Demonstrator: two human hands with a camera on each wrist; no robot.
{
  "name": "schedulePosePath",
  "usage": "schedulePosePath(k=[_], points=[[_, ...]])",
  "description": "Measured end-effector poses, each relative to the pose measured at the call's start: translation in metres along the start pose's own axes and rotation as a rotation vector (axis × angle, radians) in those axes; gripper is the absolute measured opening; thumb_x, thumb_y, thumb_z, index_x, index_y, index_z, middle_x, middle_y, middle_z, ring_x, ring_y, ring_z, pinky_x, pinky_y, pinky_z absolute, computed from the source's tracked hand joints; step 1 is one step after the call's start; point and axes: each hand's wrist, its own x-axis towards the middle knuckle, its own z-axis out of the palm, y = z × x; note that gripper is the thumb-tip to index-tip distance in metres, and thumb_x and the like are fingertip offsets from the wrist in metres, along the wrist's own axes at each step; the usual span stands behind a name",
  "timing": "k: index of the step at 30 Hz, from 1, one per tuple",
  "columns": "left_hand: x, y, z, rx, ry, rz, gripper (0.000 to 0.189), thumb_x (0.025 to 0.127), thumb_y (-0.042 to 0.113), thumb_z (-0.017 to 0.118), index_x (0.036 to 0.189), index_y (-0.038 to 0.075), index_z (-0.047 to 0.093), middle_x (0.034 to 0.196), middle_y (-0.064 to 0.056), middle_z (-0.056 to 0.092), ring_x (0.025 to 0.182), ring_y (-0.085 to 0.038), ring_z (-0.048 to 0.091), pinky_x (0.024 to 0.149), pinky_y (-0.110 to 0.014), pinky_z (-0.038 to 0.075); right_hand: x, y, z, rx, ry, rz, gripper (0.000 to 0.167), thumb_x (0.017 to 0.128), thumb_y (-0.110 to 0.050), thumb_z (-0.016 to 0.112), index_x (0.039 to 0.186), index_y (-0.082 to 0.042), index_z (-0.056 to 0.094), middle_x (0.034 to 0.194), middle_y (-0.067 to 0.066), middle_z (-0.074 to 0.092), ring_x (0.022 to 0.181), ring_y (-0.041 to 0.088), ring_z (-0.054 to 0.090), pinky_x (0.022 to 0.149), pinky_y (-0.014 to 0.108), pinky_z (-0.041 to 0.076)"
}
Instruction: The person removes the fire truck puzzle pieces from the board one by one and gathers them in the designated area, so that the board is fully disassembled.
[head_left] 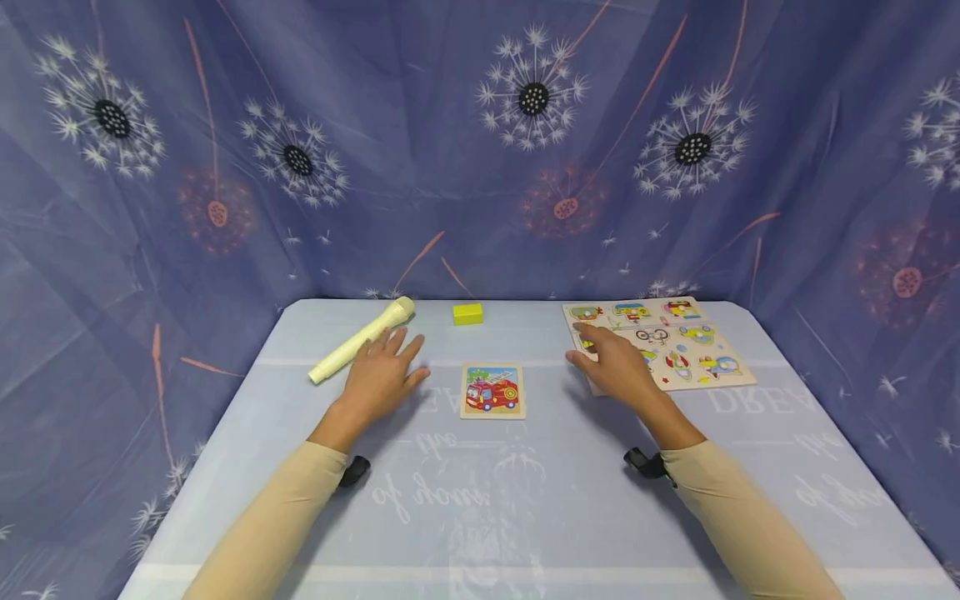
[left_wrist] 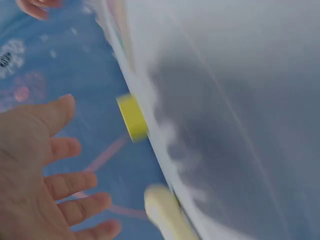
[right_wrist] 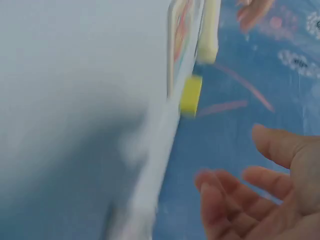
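My left hand (head_left: 378, 379) hovers over the table with its fingers spread, holding nothing. Just beyond its fingertips lies a pale yellow toy microphone (head_left: 360, 342), slanting across the table. On the other side, my right hand (head_left: 617, 365) reaches over the near left edge of a wooden vehicle puzzle board (head_left: 678, 346), fingers relaxed and nothing in them. Between the hands a small square fire-truck puzzle (head_left: 492, 392) lies flat. A yellow block (head_left: 467, 314) sits near the back edge; it also shows in the left wrist view (left_wrist: 132, 117) and the right wrist view (right_wrist: 191, 96).
The pale table (head_left: 540, 508) carries faint mirrored lettering. A blue dandelion-print curtain (head_left: 420, 167) hangs right behind its back edge and along both sides. Dark straps with small black mounts (head_left: 647, 463) circle both wrists.
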Motion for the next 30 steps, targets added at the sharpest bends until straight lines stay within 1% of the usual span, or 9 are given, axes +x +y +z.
schedulePosePath(k=[1, 3, 6, 8, 11, 17, 22, 27, 30], points=[[0.001, 0.006, 0.000, -0.031, -0.010, 0.018, 0.064, 0.100, 0.048, 0.062, 0.152, 0.014, 0.050, 0.158, -0.021, 0.042, 0.143, -0.045, 0.042, 0.109, -0.063, 0.039, 0.002, -0.004, 0.006, 0.087, -0.043, 0.022, 0.062, 0.098, -0.035, 0.069, 0.151, -0.010, 0.050, 0.132, 0.020, 0.065, 0.108, 0.038, 0.069, 0.080, 0.052, 0.056], [0.005, 0.020, 0.001, -0.117, -0.061, 0.042, 0.062, 0.100, 0.046, 0.062, 0.151, 0.013, 0.051, 0.156, -0.021, 0.045, 0.137, -0.044, 0.049, 0.104, -0.061, 0.045, 0.007, -0.011, 0.018, 0.263, -0.150, 0.072, 0.058, 0.098, -0.031, 0.070, 0.148, -0.008, 0.053, 0.123, 0.016, 0.068, 0.096, 0.030, 0.071, 0.074, 0.044, 0.057], [0.014, 0.039, 0.003, -0.260, -0.182, 0.050, 0.063, 0.101, 0.047, 0.062, 0.154, 0.016, 0.048, 0.160, -0.019, 0.039, 0.140, -0.043, 0.045, 0.103, -0.062, 0.045, 0.016, -0.020, 0.036, 0.450, -0.302, 0.146, 0.056, 0.096, -0.027, 0.072, 0.146, -0.007, 0.054, 0.113, 0.012, 0.065, 0.081, 0.024, 0.066, 0.065, 0.038, 0.054], [0.021, 0.048, 0.004, -0.342, -0.258, 0.042, 0.064, 0.099, 0.046, 0.064, 0.154, 0.018, 0.048, 0.163, -0.017, 0.034, 0.144, -0.043, 0.041, 0.105, -0.065, 0.042, 0.022, -0.026, 0.046, 0.514, -0.370, 0.171, 0.057, 0.095, -0.025, 0.073, 0.146, -0.007, 0.053, 0.105, 0.012, 0.062, 0.069, 0.022, 0.060, 0.060, 0.036, 0.051], [0.029, 0.057, 0.007, -0.397, -0.336, 0.031, 0.065, 0.097, 0.044, 0.069, 0.154, 0.021, 0.048, 0.166, -0.014, 0.030, 0.148, -0.039, 0.035, 0.108, -0.065, 0.039, 0.029, -0.033, 0.060, 0.541, -0.412, 0.177, 0.059, 0.093, -0.024, 0.075, 0.145, -0.005, 0.053, 0.093, 0.010, 0.058, 0.059, 0.019, 0.051, 0.055, 0.034, 0.046], [0.040, 0.066, 0.015, -0.329, -0.441, 0.051, 0.072, 0.094, 0.043, 0.074, 0.156, 0.023, 0.045, 0.168, -0.009, 0.026, 0.155, -0.035, 0.023, 0.116, -0.062, 0.031, 0.036, -0.040, 0.074, 0.510, -0.421, 0.192, 0.060, 0.089, -0.018, 0.078, 0.143, -0.004, 0.055, 0.087, 0.007, 0.055, 0.056, 0.015, 0.046, 0.050, 0.029, 0.042], [0.041, 0.068, 0.018, -0.322, -0.477, 0.081, 0.073, 0.092, 0.040, 0.077, 0.155, 0.020, 0.046, 0.167, -0.010, 0.027, 0.154, -0.037, 0.022, 0.116, -0.062, 0.031, 0.039, -0.040, 0.081, 0.464, -0.414, 0.196, 0.059, 0.088, -0.019, 0.078, 0.141, -0.005, 0.056, 0.089, 0.007, 0.056, 0.058, 0.014, 0.048, 0.050, 0.028, 0.042], [0.042, 0.067, 0.024, -0.284, -0.479, 0.133, 0.071, 0.091, 0.043, 0.076, 0.153, 0.021, 0.049, 0.167, -0.010, 0.029, 0.153, -0.038, 0.025, 0.115, -0.060, 0.034, 0.040, -0.042, 0.082, 0.435, -0.400, 0.228, 0.058, 0.086, -0.019, 0.080, 0.139, -0.005, 0.058, 0.092, 0.008, 0.057, 0.060, 0.016, 0.050, 0.051, 0.028, 0.043], [0.043, 0.068, 0.027, -0.267, -0.485, 0.142, 0.070, 0.091, 0.045, 0.076, 0.152, 0.022, 0.050, 0.167, -0.010, 0.029, 0.153, -0.037, 0.025, 0.115, -0.061, 0.033, 0.041, -0.043, 0.082, 0.426, -0.400, 0.227, 0.056, 0.086, -0.019, 0.080, 0.136, -0.004, 0.060, 0.092, 0.008, 0.057, 0.061, 0.016, 0.050, 0.052, 0.028, 0.043]])
